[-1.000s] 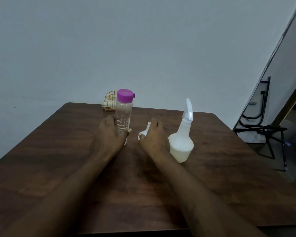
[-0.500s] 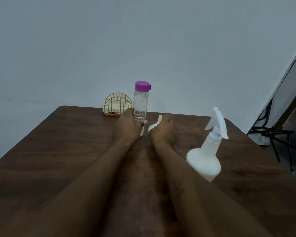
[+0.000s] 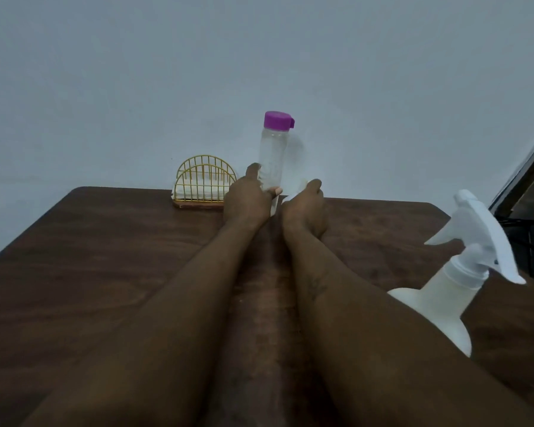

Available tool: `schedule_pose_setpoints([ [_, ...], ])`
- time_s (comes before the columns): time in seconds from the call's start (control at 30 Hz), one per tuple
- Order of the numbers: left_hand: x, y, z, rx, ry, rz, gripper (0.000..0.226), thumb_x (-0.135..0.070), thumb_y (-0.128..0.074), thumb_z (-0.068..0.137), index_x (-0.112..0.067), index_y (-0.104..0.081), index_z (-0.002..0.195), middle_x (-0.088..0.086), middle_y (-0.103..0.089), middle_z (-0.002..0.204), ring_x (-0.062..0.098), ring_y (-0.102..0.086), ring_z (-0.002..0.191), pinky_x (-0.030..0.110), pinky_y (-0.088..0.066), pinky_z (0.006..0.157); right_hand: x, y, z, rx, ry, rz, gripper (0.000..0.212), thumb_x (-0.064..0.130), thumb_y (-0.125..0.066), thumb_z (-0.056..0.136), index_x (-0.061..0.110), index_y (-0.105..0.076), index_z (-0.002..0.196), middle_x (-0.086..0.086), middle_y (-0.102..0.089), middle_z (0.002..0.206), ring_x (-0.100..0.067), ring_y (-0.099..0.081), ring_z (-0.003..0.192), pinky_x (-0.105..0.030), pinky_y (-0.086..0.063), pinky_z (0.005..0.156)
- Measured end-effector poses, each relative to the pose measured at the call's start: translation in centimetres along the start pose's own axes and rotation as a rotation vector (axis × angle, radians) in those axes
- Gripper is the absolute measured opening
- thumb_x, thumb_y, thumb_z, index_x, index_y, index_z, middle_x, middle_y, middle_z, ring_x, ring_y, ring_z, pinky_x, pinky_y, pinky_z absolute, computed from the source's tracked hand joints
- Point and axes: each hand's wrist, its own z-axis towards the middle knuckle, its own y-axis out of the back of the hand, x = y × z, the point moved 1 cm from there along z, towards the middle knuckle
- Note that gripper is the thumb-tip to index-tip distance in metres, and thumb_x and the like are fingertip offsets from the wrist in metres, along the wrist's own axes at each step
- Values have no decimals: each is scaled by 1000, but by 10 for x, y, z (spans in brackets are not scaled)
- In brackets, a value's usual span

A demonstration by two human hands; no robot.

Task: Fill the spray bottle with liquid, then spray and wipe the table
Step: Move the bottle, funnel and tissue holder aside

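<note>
the left hand [image 3: 247, 201] wraps its fingers round the clear bottle [image 3: 272, 155] at the far side of the table [image 3: 105, 257]. the right hand [image 3: 306, 209] curls its fingers round a small white thing [image 3: 291, 196]. the spray bottle [image 3: 438, 292] stands beside the right arm.

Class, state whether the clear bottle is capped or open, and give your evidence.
Capped: the purple cap sits over the top of the clear bottle, which the left hand grips near its base.

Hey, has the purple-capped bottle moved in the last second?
Yes. The purple-capped bottle, gripped by the left hand, overlapped the gold napkin holder before; now it is clear to the holder's right, though the camera shifted too.
</note>
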Motion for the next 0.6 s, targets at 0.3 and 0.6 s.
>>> schedule_pose_setpoints([
  [0.3, 10, -22, 13, -38, -16, 32, 69, -24, -77, 90, -20, -43, 150, 9, -68, 125, 31, -65, 114, 38, -49, 86, -2, -19, 16, -50, -8, -35, 36, 23, -63, 97, 16, -46, 129, -4, -66, 126, -31, -67, 107, -37, -44, 73],
  [0.6, 8, -2, -2, -51, 22, 126, 55, -19, -73, 92, -14, -45, 139, 12, -68, 114, 34, -67, 105, 40, -52, 77, 0, -10, 5, -151, -18, 133, 49, 22, -64, 93, 12, -42, 136, -8, -51, 139, -34, -64, 109, -36, -41, 72],
])
